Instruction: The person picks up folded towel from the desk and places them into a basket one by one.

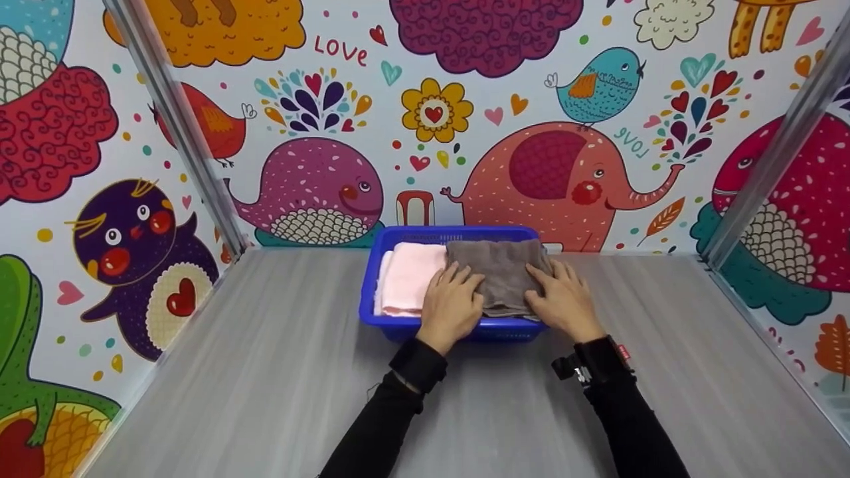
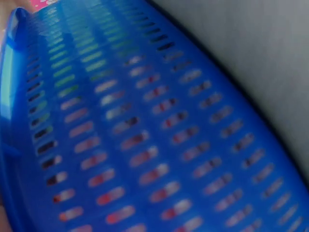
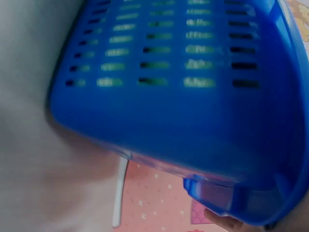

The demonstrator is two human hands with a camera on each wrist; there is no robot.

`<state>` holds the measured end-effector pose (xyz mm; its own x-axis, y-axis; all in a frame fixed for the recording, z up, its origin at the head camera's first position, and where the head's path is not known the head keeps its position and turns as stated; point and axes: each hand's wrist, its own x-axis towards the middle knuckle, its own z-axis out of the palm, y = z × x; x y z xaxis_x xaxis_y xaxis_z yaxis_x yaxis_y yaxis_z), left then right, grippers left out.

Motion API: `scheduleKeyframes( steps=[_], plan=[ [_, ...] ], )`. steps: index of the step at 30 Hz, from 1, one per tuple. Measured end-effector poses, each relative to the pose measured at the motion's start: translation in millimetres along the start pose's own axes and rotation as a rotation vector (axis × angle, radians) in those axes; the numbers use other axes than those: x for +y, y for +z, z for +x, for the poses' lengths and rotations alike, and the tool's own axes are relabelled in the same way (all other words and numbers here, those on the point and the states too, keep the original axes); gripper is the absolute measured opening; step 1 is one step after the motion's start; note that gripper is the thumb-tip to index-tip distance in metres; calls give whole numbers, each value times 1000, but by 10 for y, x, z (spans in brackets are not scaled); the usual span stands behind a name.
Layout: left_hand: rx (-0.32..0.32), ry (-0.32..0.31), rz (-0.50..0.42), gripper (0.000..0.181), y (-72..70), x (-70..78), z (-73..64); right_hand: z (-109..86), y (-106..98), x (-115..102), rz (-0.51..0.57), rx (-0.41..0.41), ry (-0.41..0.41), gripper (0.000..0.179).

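Note:
A blue plastic basket (image 1: pixel 441 323) with slotted walls stands on the table, holding folded towels. On its left side lies a pale pink towel (image 1: pixel 410 271); a grey-brown towel (image 1: pixel 501 262) fills the right. My left hand (image 1: pixel 453 305) lies over the border between the two towels, fingers spread and tips on the grey-brown one. At the other side my right hand (image 1: pixel 566 302) has its thumb and index tip on the same towel's right edge, its other fingers extended by the basket's right rim. Both wrist views look mainly at the basket's outer wall (image 2: pixel 120 116).
The grey wood-grain table (image 1: pixel 279 372) runs around the basket. Right behind it rises a printed wall (image 1: pixel 425 179) with cartoon animals, and similar panels close off both sides. Metal posts (image 1: pixel 179 126) stand at the corners.

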<state>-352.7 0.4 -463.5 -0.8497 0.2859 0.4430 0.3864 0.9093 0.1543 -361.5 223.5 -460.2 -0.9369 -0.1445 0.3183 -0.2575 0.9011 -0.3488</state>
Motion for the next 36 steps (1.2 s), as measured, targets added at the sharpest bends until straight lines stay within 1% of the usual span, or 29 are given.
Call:
scheduleKeyframes(
  steps=[5, 8, 11, 14, 20, 26, 29, 32, 36],
  plan=[
    [-107, -21, 7, 47, -38, -2, 19, 31, -10, -20, -65, -19, -47, 50],
    [-164, -38, 21, 47, -51, 1, 40, 40, -23, -49, -101, -50, -53, 47],
    [-189, -51, 40, 47, -58, 15, 47, 42, -34, -72, -133, -80, -55, 46],
    [-199, -59, 58, 46, -60, 33, 40, 43, -34, -87, -149, -99, -62, 45],
    [-228, -51, 74, 46, -60, 68, 43, 55, -28, -76, -160, -112, -64, 45],
    [-264, -42, 84, 47, -51, 84, 42, 54, -11, -52, -177, -144, -56, 46],
    [-269, -35, 78, 46, -41, 84, 34, 39, 5, -43, -167, -132, -50, 46],
    [-235, -37, 50, 47, -34, 69, 28, 26, 26, -41, -110, -61, -43, 44],
    [-127, -32, 2, 47, -31, 28, 29, 32, 46, -38, -10, 90, -59, 38]
  ],
)
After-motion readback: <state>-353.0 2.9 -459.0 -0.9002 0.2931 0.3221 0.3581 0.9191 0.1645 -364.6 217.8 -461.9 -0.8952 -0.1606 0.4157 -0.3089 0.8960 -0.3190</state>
